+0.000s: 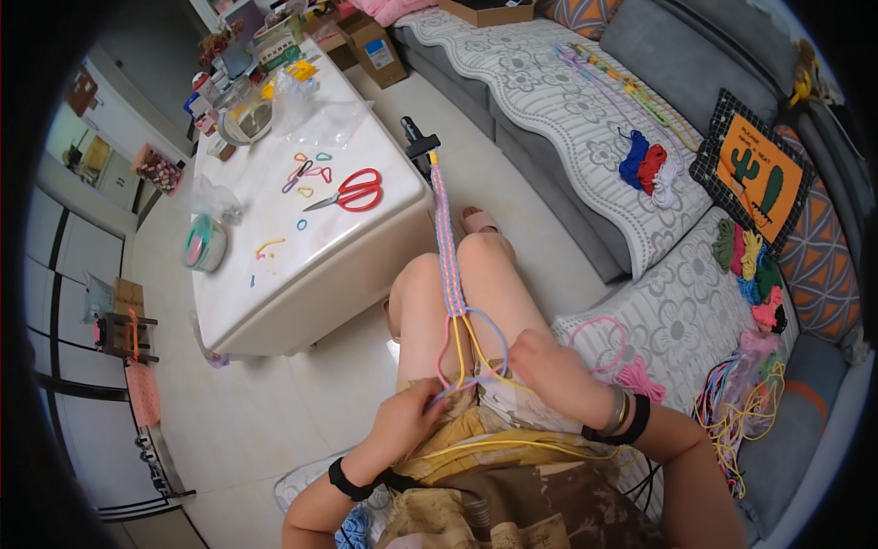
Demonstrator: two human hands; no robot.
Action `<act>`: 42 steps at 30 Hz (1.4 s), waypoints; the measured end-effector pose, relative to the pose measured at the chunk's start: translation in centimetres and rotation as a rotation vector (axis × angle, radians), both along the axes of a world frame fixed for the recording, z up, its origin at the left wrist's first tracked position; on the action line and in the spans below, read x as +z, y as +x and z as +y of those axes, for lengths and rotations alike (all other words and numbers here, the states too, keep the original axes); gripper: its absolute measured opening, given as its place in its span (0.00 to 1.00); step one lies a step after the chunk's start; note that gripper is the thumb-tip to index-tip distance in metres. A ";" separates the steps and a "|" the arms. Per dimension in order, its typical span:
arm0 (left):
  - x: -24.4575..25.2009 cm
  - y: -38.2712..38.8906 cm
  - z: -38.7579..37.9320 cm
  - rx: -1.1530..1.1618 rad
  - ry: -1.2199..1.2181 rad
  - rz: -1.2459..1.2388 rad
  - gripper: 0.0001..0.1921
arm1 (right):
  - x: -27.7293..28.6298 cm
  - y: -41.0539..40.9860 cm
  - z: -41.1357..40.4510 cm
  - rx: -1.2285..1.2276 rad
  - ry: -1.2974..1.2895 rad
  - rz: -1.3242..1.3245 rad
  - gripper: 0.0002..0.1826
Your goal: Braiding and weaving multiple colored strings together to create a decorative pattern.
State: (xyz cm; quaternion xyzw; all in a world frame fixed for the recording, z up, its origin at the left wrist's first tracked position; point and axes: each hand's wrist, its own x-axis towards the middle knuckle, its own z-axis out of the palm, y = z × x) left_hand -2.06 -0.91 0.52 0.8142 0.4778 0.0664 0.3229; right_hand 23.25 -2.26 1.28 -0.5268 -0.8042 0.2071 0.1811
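A flat woven strap of pink, blue and yellow cords (448, 254) runs from a black clamp on a stand (421, 145) down over my knees. Loose blue, pink and yellow cords spread from its lower end and cross above my lap. My left hand (411, 415) grips crossing cords, the blue one among them, at the lower left. To the right, my right hand (549, 370) is slightly blurred beside the loops of blue and yellow cord; its fingertips are turned away, so what it holds cannot be told. A yellow cord (507, 443) lies across my clothing.
On the white table (295, 302) at the left lie red-handled scissors (358, 191), small coloured clips, plastic bags and a lidded tub (205, 243). Blue, red and white cord bundles (643, 165) rest on the patterned sofa cover at the right. Tangled cords (744, 405) lie beside me.
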 end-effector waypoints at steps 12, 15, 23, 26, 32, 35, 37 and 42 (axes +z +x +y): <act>0.1 -3.0 -0.2 0.566 -0.656 -0.291 0.10 | 0.3 2.9 2.2 -0.656 0.099 -0.098 0.06; 1.7 -1.3 0.6 0.294 -0.191 0.067 0.13 | 0.9 1.3 1.8 -0.513 0.105 -0.013 0.08; 0.2 2.5 4.9 0.061 0.233 0.129 0.13 | -0.6 -2.6 -0.6 -0.195 -0.062 -0.078 0.12; -0.4 2.3 4.6 0.081 0.159 0.088 0.13 | -0.7 -2.8 -0.8 -0.157 -0.131 -0.011 0.11; 0.5 2.3 5.1 0.123 -0.036 -0.001 0.08 | 1.4 -2.4 -0.7 -0.120 -0.103 0.200 0.07; -0.2 0.3 5.7 0.230 -0.346 -0.214 0.07 | 3.0 -1.9 -0.6 -0.160 -0.207 0.259 0.07; -0.4 -1.2 5.6 0.310 -0.536 -0.366 0.06 | 3.4 -0.9 -0.6 -0.274 -0.228 0.261 0.06; -0.5 -1.8 3.9 0.357 -0.841 -0.535 0.04 | 5.4 -0.2 0.3 -0.390 -0.352 0.321 0.06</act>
